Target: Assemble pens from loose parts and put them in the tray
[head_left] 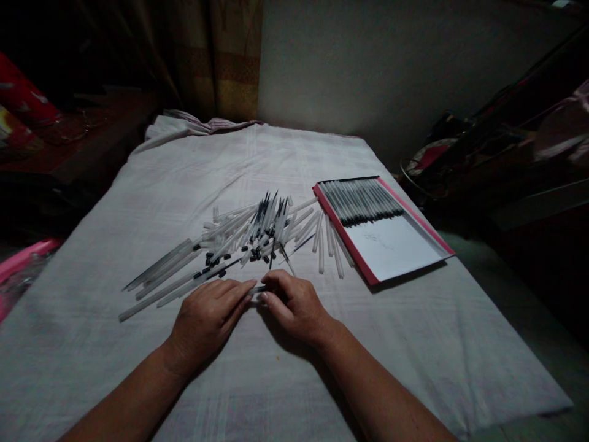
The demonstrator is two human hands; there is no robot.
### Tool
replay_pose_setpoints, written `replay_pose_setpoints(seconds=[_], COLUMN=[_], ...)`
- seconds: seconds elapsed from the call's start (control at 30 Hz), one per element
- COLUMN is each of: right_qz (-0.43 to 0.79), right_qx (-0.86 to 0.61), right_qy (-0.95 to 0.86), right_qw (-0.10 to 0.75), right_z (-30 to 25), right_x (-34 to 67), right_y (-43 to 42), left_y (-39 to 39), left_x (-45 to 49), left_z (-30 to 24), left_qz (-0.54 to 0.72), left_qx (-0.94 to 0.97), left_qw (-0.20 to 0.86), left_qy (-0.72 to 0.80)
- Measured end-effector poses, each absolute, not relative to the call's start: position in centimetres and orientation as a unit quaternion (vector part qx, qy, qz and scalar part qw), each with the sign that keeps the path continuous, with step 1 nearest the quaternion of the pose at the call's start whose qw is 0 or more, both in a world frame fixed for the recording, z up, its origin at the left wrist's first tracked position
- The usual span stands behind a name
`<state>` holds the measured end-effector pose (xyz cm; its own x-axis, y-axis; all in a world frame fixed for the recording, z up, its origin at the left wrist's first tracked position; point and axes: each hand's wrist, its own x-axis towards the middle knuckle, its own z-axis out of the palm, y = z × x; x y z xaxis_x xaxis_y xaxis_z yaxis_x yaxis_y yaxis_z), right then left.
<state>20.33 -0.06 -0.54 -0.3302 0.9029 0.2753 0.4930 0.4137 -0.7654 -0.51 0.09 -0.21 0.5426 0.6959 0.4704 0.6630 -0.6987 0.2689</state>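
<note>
Near the front of the pile, my left hand (209, 313) and my right hand (297, 304) meet fingertip to fingertip. Between them a short stretch of a thin clear pen (257, 289) with a dark end shows; my fingers hide the rest. Both hands are closed on it. Just beyond lies a heap of pen parts: clear barrels (230, 224), dark refills with pointed tips (263, 215) and small black caps (260, 250). A few longer barrels (161, 288) lie to the left of my left hand.
Right of the heap rests a shallow box (381, 261) with pink edges and a white inside, a row of pens (361, 199) along its far half. A pale checked cloth (207, 172) covers the surface. A dark wooden table (92, 144) stands at left, a wall (368, 73) behind.
</note>
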Motion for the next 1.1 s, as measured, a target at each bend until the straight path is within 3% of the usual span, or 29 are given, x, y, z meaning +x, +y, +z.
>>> replay_pose_setpoints(seconds=[1.1], right_qz=[0.291], right_qx=[-0.461], right_qy=[-0.772], right_qw=[0.326], right_z=[-0.71], right_x=[20.79], right_y=[0.0], left_y=[0.02], left_x=[-0.5], left_z=[-0.34], left_qz=[0.269], left_qx=[0.876], left_qw=[0.042], left_qy=[0.398])
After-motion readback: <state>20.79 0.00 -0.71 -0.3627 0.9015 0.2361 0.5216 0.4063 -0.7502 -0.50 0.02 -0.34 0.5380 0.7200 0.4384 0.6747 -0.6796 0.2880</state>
